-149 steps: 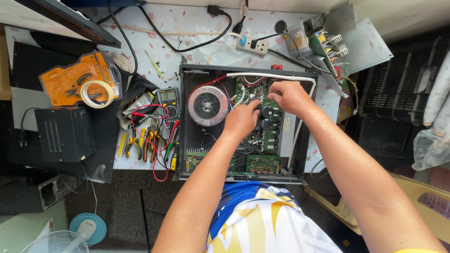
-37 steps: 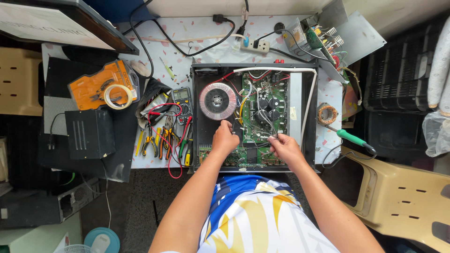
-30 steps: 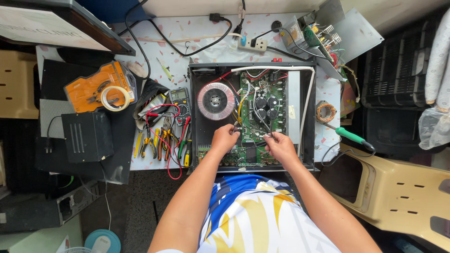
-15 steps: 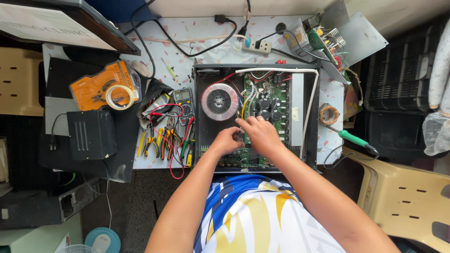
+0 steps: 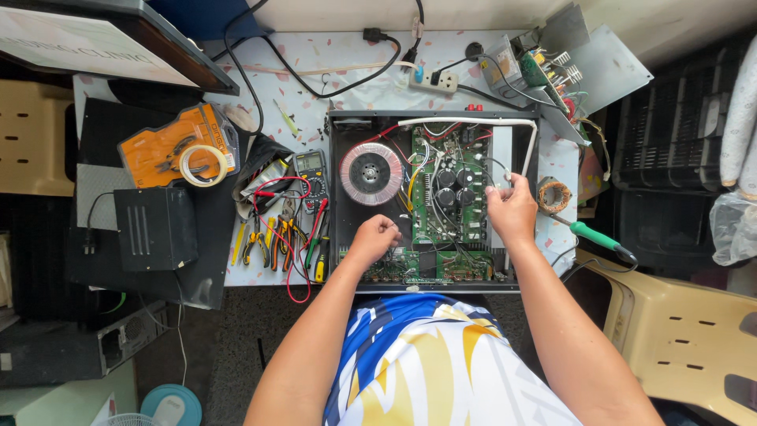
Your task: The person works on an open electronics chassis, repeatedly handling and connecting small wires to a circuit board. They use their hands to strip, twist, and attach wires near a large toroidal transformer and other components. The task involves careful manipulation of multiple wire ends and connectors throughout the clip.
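An open black amplifier chassis (image 5: 334, 205) lies on the table in front of me. Inside are a round copper-wound transformer (image 5: 371, 173) and a green circuit board (image 5: 453, 197) with black capacitors. My left hand (image 5: 374, 238) rests curled just below the transformer, by the front board, with nothing visible in it. My right hand (image 5: 511, 211) is at the board's right edge, fingertips pinched on a thin white wire (image 5: 507, 178) that runs along the chassis wall.
Left of the chassis lie a multimeter (image 5: 311, 170) with red leads and several pliers (image 5: 268, 241). A green-handled soldering iron (image 5: 595, 237) and a wire coil (image 5: 552, 194) sit to the right. A power strip (image 5: 438, 79) lies behind, a black box (image 5: 154, 229) at the left, and a beige chair (image 5: 694, 339) at the lower right.
My right hand has moved from the middle of the board to its right edge and pinched the white wire. My left hand has stayed near the front left.
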